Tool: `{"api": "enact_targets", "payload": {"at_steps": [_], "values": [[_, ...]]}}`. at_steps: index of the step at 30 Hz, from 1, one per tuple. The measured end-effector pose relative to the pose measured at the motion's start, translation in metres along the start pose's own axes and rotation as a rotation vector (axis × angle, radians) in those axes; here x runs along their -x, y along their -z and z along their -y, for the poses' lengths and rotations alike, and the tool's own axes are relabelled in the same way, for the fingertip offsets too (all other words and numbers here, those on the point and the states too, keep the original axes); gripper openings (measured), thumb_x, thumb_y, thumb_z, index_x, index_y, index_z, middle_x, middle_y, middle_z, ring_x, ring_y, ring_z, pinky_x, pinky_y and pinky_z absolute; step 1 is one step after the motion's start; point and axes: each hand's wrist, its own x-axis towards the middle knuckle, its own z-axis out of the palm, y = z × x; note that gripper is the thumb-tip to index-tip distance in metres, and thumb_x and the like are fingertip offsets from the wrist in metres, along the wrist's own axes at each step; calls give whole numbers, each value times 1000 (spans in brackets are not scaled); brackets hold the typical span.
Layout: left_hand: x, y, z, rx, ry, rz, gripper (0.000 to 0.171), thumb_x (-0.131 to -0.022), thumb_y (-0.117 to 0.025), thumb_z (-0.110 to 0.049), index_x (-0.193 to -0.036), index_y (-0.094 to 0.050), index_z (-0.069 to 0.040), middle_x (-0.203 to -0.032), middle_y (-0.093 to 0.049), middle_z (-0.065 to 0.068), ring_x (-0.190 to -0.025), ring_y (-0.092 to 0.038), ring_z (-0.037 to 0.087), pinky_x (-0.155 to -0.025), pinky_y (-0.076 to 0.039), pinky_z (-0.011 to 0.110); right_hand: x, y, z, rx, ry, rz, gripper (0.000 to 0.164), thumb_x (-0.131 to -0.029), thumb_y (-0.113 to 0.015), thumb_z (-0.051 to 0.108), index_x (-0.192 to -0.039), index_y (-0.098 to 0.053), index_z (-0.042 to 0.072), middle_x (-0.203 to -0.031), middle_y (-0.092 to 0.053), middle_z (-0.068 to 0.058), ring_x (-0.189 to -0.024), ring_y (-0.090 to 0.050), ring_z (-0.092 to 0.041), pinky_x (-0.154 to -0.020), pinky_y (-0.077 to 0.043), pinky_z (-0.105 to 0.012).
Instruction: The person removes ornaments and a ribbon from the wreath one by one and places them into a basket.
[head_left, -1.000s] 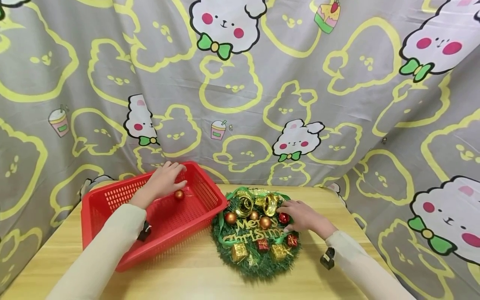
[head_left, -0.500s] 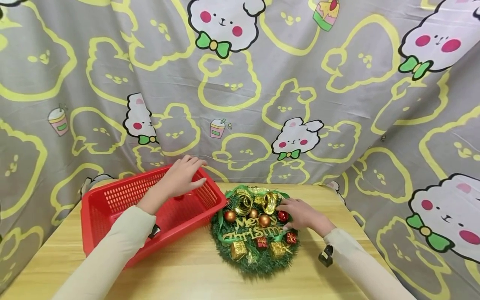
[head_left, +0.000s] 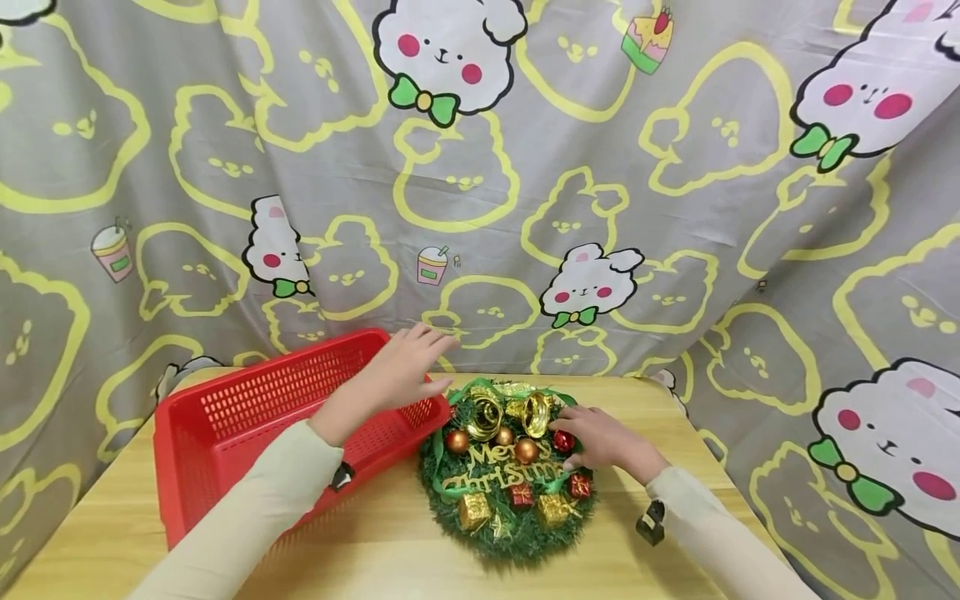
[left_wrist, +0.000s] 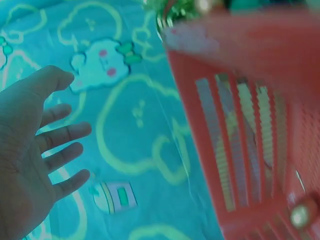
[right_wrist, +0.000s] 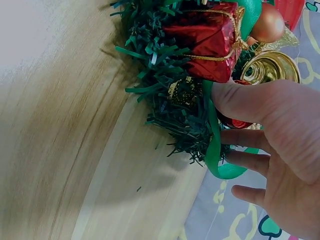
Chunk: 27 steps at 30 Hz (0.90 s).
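Note:
My left hand (head_left: 405, 371) hovers over the right end of a red plastic basket (head_left: 180, 458). Its fingers are spread and hold nothing; the left wrist view shows the bare palm (left_wrist: 25, 145). On the table lies a green Christmas wreath (head_left: 510, 542) with gold bells, copper balls, small wrapped boxes and gold lettering. My right hand (head_left: 607, 442) rests on the wreath's right edge, thumb and fingers on either side of a red ball (head_left: 564, 440). Up close, the right thumb touches the wreath beside a red gift box (right_wrist: 207, 42) and a green ribbon (right_wrist: 213, 145).
A copper ball (left_wrist: 302, 215) lies inside the basket. The basket's right end stands close against the wreath's left side. Behind the wooden table (head_left: 390, 550) hangs a grey curtain (head_left: 480, 250) with cartoon animals.
My left hand has moved rightward across the basket toward the wreath, its fingers spread throughout. The right hand has stayed at the wreath's edge.

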Motion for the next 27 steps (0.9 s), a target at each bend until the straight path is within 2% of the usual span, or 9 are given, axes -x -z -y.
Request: {"api": "enact_targets", "payload": {"at_steps": [6, 14, 19, 27], "values": [[-13, -18, -32, 26, -41, 75, 48, -98, -64, -35, -139, -57, -11, -130, -64, 6, -124, -55, 29, -103, -48, 50, 1, -3, 0, 2, 2, -10, 66, -81, -84, 37, -137, -63, 9, -136, -60, -15, -125, -58, -36, -103, -46, -58], [-19, -58, -68, 40, -119, 160, 47, -100, -62, -39, -141, -54, -18, -131, -63, 1, -124, -56, 22, -105, -47, 46, 1, -7, -3, 3, -12, -11, 67, -81, -84, 38, -137, -62, 9, -137, -60, -15, -127, -57, -36, -104, -45, -59], [-23, -78, -77, 22, -144, 186, 47, -99, -63, -39, -141, -55, -20, -132, -63, -1, -124, -56, 19, -103, -49, 45, 0, -6, -3, -2, 2, -39, 66, -80, -85, 36, -135, -64, 8, -133, -62, -15, -123, -59, -35, -102, -46, -59], [-28, -95, -83, -13, -229, 149, 43, -97, -66, -40, -135, -60, -19, -125, -65, -2, -116, -59, 18, -96, -52, 40, -1, -5, -3, -2, -12, -16, 66, -79, -85, 37, -135, -64, 9, -133, -62, -14, -123, -59, -35, -102, -47, -58]]}}
